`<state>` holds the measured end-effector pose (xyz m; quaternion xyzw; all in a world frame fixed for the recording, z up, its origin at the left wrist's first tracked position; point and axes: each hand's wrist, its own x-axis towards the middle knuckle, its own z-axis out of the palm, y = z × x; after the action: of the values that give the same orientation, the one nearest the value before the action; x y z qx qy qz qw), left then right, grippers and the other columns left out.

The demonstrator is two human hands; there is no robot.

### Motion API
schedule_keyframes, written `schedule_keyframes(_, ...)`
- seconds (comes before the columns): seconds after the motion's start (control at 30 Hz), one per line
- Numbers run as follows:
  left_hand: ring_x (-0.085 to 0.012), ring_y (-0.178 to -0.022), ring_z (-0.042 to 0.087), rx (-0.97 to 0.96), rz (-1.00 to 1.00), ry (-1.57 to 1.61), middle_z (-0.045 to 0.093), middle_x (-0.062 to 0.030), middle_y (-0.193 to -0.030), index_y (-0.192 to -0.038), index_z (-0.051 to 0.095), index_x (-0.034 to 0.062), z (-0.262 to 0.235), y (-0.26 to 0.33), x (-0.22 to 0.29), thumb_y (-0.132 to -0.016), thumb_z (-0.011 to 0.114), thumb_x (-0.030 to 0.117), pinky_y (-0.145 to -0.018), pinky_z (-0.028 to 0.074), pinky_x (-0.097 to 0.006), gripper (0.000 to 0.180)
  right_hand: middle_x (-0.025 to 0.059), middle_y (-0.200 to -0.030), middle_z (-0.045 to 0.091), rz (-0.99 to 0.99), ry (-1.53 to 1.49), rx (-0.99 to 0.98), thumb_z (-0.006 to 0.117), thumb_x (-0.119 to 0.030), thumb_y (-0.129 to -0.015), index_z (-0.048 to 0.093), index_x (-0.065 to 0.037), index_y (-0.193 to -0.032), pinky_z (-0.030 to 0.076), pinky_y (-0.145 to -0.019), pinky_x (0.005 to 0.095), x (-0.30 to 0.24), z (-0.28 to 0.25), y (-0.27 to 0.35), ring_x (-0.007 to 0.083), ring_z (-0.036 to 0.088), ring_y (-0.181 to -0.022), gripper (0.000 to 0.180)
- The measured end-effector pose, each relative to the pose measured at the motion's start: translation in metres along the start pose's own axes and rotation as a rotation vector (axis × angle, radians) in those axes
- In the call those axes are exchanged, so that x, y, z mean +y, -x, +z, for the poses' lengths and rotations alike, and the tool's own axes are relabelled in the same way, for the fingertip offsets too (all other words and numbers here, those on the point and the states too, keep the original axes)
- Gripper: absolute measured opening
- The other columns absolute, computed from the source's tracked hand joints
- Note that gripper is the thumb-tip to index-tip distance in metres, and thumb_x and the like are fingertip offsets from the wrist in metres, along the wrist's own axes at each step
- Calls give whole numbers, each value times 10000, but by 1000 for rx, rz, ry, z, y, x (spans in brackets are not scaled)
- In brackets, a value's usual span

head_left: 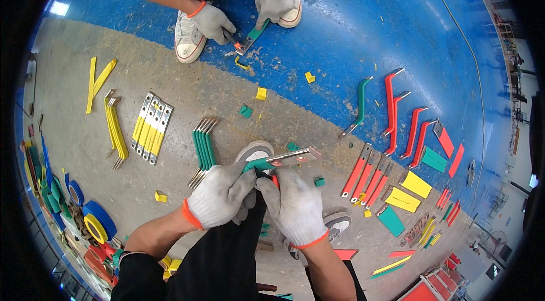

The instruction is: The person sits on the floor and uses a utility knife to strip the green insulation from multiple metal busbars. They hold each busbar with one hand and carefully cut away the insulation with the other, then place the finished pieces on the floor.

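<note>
My left hand, in a white knit glove with an orange cuff, grips a metal busbar partly covered by a green sleeve. The bar's bare silver end points right, and a hole shows near its tip. My gloved right hand is closed just below the bar on a small red and black tool, mostly hidden by the fingers. Near my left hand lie several bent busbars with green sleeves. Across from me, a co-worker's gloved hands hold another green-sleeved busbar and a tool with a red part.
Yellow-sleeved busbars lie to the left, red-sleeved ones to the right. Flat yellow sleeves and a green sleeve lie beyond. Tape rolls sit at the left. Cut scraps dot the floor.
</note>
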<state>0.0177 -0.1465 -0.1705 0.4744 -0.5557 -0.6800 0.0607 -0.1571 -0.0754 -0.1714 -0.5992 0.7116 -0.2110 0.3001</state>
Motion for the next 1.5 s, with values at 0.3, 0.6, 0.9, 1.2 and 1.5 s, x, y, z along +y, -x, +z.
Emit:
schedule_keyframes(0.3, -224, -520, 646, -24, -13, 5, 630, -130, -671, -999, 597, -51, -4, 2, 7, -1084, 508, 170, -473, 509, -357, 253, 139, -760, 643, -8, 33, -15, 766, -327, -923, 613, -54, -886, 521, -513, 407, -3, -4, -1, 330, 669, -606, 315)
schedule_keyframes(0.6, -146, -482, 631, -45, -10, 55, 632, -74, -650, -955, 603, -38, -1, 1, 1, -1109, 476, 216, -426, 517, -297, 323, 179, -836, 690, 90, 17, -106, 736, -272, -936, 658, -25, -983, 536, -604, 438, -2, -11, 4, 367, 693, -705, 263)
schedule_keyframes(0.9, -156, -473, 612, -78, -114, 97, 629, -76, -651, -917, 608, -34, -3, 1, 10, -1111, 466, 248, -421, 504, -310, 371, 145, -733, 632, -19, 19, -28, 753, -336, -939, 626, -56, -918, 509, -508, 435, 13, -7, 8, 352, 661, -594, 308)
schedule_keyframes(1.2, -121, -421, 503, -386, -508, 608, 555, -36, -646, -964, 649, 10, -26, -11, 10, -1079, 523, 363, -359, 407, -269, 392, 125, -722, 632, -59, 65, -109, 741, -385, -938, 617, -69, -898, 497, -490, 427, 17, -17, 6, 321, 654, -574, 342)
schedule_keyframes(1.5, -61, -410, 420, -613, -763, 1118, 573, -79, -792, -956, 606, -1, -40, -16, -11, -1061, 562, 292, -261, 298, -189, 314, 81, -810, 641, -242, 246, -302, 801, -426, -837, 681, -65, -1006, 505, -555, 393, 6, -52, -11, 275, 671, -678, 416)
